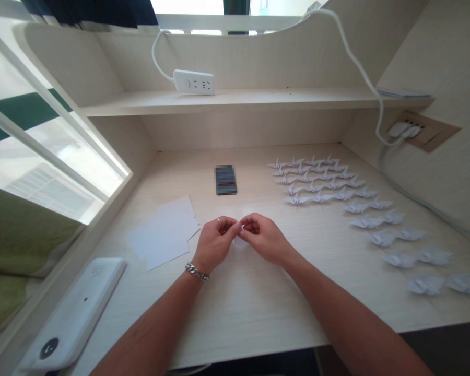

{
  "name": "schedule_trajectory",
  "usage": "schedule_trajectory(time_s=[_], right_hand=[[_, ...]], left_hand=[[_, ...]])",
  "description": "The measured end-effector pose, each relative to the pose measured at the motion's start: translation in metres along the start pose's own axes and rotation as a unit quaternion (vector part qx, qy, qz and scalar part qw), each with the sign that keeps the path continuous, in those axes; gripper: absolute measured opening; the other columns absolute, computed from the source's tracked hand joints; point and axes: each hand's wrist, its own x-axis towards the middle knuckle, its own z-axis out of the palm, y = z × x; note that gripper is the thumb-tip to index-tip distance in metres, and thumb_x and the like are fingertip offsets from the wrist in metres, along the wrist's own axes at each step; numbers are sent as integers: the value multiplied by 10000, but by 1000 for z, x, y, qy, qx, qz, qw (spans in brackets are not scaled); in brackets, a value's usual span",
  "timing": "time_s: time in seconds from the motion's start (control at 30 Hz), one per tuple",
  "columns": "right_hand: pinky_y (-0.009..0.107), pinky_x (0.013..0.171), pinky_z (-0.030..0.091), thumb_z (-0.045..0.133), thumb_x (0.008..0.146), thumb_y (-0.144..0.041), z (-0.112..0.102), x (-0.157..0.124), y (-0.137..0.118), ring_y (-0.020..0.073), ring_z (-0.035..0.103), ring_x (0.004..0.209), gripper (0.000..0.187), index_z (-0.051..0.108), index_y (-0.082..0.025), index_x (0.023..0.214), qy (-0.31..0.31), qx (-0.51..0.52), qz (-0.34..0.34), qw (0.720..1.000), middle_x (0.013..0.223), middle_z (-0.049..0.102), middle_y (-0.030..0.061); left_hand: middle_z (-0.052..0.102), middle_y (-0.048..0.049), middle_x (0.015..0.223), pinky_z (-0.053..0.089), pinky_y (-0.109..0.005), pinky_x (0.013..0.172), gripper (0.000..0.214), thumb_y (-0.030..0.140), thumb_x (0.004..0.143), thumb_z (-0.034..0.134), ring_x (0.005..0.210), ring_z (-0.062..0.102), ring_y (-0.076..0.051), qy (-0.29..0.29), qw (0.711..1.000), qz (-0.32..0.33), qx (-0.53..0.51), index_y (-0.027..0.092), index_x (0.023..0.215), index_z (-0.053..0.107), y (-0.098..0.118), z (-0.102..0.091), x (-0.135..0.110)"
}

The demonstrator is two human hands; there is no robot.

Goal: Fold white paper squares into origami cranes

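My left hand (216, 240) and my right hand (265, 237) meet over the middle of the desk (258, 297), fingers pinched together on a small folded piece of white paper (241, 237). The paper is mostly hidden between the fingertips. The left hand wears a ring and a chain bracelet. A stack of white paper sheets (165, 232) lies just left of my left hand. Several folded paper cranes (325, 180) stand in rows on the right side of the desk.
A dark phone-like object (225, 179) lies behind my hands. A white device (76, 313) rests at the near left edge. A power strip (194, 82) sits on the shelf, its cable running to a wall socket (409, 130) at the right.
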Motion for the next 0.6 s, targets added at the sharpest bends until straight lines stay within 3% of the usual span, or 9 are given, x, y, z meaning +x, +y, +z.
schedule_trajectory(time_s=[0.13, 0.27, 0.43, 0.5, 0.6], right_hand=[[243, 556, 410, 580, 810, -325, 0, 1, -4, 127, 559, 587, 211, 585, -169, 668, -28, -50, 31, 998, 617, 600, 4], [229, 523, 369, 591, 803, -320, 2, 1, -7, 107, 501, 536, 187, 590, -173, 687, -1, -45, 27, 999, 575, 572, -20], [232, 544, 383, 583, 811, -328, 4, 1, -7, 112, 522, 555, 217, 597, -163, 671, -29, -18, 26, 999, 593, 595, -6], [231, 531, 370, 581, 815, -331, 3, 0, -7, 109, 508, 541, 231, 588, -166, 653, -20, -31, 23, 999, 572, 578, -13], [229, 512, 349, 587, 815, -360, 1, -1, -7, 107, 480, 532, 258, 585, -170, 640, -3, -45, 12, 999, 562, 558, -19]], left_hand=[[660, -18, 671, 441, -235, 577, 203, 338, 769, 642, 610, 577, -128, 34, 999, -1, -1, 139, 741, 657, 1, 1, 0], [653, -9, 679, 439, -226, 574, 193, 332, 772, 639, 617, 575, -123, 63, 998, 9, -5, 140, 749, 641, 0, 1, 0], [643, -7, 657, 444, -226, 574, 196, 327, 763, 650, 599, 566, -118, 80, 996, 0, -31, 133, 736, 638, 0, 0, 1], [655, -13, 669, 453, -232, 586, 211, 343, 753, 663, 609, 580, -125, 67, 996, -9, -57, 132, 748, 652, 0, -1, 1], [673, -26, 673, 464, -245, 603, 223, 359, 744, 668, 621, 600, -141, 5, 998, -12, -62, 137, 719, 672, 0, -2, 1]])
